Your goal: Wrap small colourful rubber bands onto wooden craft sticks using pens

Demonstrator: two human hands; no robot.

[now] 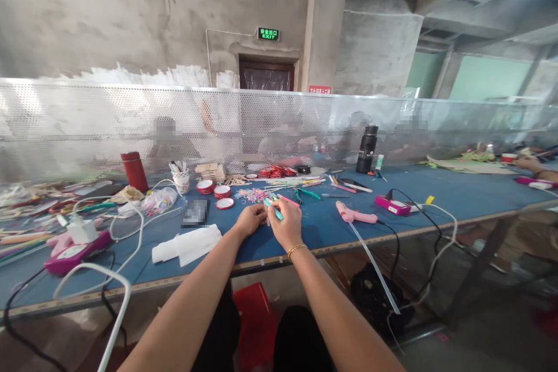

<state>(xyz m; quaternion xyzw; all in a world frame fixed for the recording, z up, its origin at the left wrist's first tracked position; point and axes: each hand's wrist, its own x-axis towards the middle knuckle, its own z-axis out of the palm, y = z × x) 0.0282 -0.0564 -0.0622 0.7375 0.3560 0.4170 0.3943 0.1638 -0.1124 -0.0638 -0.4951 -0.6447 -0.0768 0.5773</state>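
My right hand [288, 221] is closed round a teal pen-like tool [273, 209], its tip pointing up and left. Close beside it, my left hand [251, 220] has its fingers pinched together at the tool's front end; what they hold is too small to make out. Just behind the hands lies a pile of small colourful pieces [250, 194]. Red-rimmed round tins [222, 191] stand left of the pile, and green-handled pliers [307, 193] rest to its right.
A pink glue gun [355, 215] lies on the blue table [322, 222] at right, near a magenta power strip [392, 206]. A black bottle [367, 150] stands behind. White paper [187, 245], cables and a red bottle [134, 171] are at left; a perforated screen [244, 122] borders the back.
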